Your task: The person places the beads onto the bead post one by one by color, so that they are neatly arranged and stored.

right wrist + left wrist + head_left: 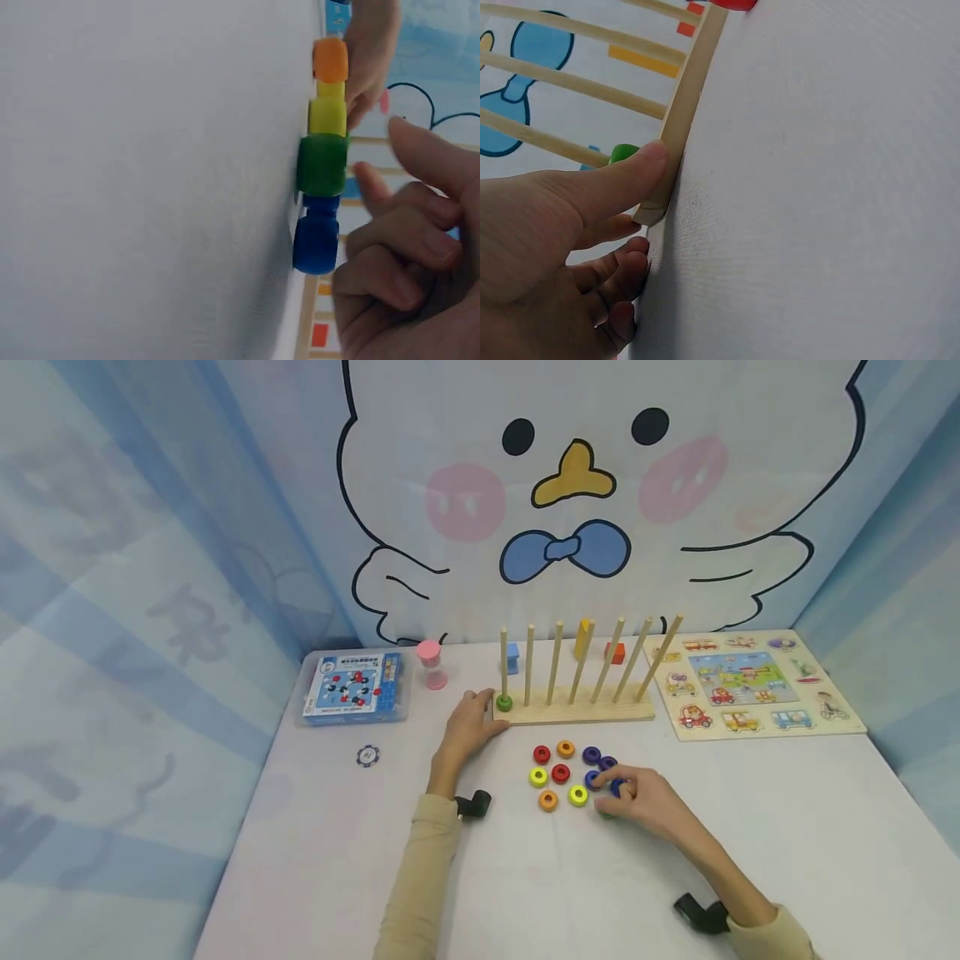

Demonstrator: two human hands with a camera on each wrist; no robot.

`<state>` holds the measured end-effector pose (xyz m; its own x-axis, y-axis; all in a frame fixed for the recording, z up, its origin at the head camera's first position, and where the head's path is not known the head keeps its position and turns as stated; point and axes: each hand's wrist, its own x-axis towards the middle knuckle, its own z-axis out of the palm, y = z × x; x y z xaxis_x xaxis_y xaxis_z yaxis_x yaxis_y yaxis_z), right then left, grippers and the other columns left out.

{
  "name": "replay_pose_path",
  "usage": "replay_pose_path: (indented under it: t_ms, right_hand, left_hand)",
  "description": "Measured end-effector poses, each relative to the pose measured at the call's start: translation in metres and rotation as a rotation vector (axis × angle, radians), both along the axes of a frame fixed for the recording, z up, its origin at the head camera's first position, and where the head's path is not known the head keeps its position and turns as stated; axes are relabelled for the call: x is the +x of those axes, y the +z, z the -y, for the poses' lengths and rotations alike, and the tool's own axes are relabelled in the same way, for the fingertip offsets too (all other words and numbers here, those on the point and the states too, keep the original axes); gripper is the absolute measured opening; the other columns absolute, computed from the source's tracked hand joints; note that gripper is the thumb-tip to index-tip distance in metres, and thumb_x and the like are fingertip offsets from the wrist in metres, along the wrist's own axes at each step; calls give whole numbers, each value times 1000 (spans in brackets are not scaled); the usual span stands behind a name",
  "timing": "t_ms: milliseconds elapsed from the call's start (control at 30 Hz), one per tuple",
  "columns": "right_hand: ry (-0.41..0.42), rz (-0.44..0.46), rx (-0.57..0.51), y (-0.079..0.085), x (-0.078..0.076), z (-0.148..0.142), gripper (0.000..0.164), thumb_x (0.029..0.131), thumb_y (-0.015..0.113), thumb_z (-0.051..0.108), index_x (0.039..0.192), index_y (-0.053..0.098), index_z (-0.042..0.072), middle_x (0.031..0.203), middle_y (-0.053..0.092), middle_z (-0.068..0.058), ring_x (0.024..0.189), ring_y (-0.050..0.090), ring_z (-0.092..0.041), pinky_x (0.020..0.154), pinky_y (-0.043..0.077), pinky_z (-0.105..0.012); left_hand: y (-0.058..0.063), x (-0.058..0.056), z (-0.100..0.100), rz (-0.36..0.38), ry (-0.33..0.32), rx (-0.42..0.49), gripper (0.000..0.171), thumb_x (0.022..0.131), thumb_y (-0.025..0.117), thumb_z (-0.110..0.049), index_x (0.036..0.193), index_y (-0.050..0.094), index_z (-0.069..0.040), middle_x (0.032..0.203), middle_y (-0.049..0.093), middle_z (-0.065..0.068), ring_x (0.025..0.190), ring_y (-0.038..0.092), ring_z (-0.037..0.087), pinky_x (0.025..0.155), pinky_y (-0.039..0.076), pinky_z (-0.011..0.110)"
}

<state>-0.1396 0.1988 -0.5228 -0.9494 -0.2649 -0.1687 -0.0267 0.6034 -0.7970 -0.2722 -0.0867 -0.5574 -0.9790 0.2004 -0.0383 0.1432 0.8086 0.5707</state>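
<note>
Rack (pixel 585 712), wooden, on desk (pixel 300 860), its end pinched by left grip (pixel 467 727), presumably for steadiness; loose rings (pixel 555 776) in front, apparently for easy picking by right grip (pixel 648 797), parted and empty.

Wears plain beige, matte cloth on both arms. On the left, left sleeve (pixel 420 868) long, reaching nearly to the wrist, soft creases along it. Sits by the cuff: left camera (pixel 474 804), small, all black, blocky and rounded at the outer end. On the right, right sleeve (pixel 776 937) in matching beige, only a short piece in view, ending farther up, forearm bare. Just beside its edge, right camera (pixel 701 914), also black, blunt squarish end. Bare left hand (pixel 467 727), bare right hand (pixel 637 793).
</note>
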Motion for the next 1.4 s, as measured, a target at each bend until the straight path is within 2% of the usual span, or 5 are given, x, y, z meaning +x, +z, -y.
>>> replay_pose_path:
  t_ms: [233, 433, 867, 1133, 1400]
  right_hand:
    - [-5, -39, 121, -15, 15, -4, 35, 75, 80, 31, 104, 68, 14, 50, 42, 6, 44, 34, -7, 44, 29, -23]
    - [-43, -165, 171, 11, 4, 15, 36, 79, 77, 34, 104, 69, 10, 52, 43, 6, 46, 37, -9, 44, 30, -24]
    - [-54, -648, -79, 131, -111, 112, 38, 86, 70, 36, 115, 67, 11, 50, 46, 0, 43, 41, -17, 45, 31, -29]
    - [-29, -557, 161, 130, -133, 126, 43, 87, 70, 35, 119, 64, 7, 54, 53, 0, 43, 44, -17, 43, 32, -29]
    - [-115, -561, -88, 116, -107, 89, 35, 89, 67, 36, 117, 68, 15, 49, 42, -4, 42, 35, -17, 44, 28, -30]
  left_hand:
    - [-1, 1, 2, 7, 12, 9, 69, 82, 73, -40, 139, 47, -10, 105, 53, 6, 85, 49, 17, 72, 43, 30]
    - [-1, 1, 1, 7, 5, 9, 70, 82, 73, -41, 139, 47, -10, 105, 54, 6, 85, 49, 17, 72, 43, 30]
    - [-3, -1, 2, -6, 5, 22, 70, 81, 74, -41, 138, 48, -8, 102, 53, 6, 83, 49, 17, 72, 43, 30]
    - [-2, -1, 0, 2, -14, 57, 71, 81, 74, -42, 138, 48, -7, 100, 51, 5, 82, 48, 17, 70, 42, 30]
    - [0, -1, 1, 8, 6, 44, 71, 82, 73, -41, 139, 47, -9, 105, 53, 6, 85, 50, 18, 73, 43, 31]
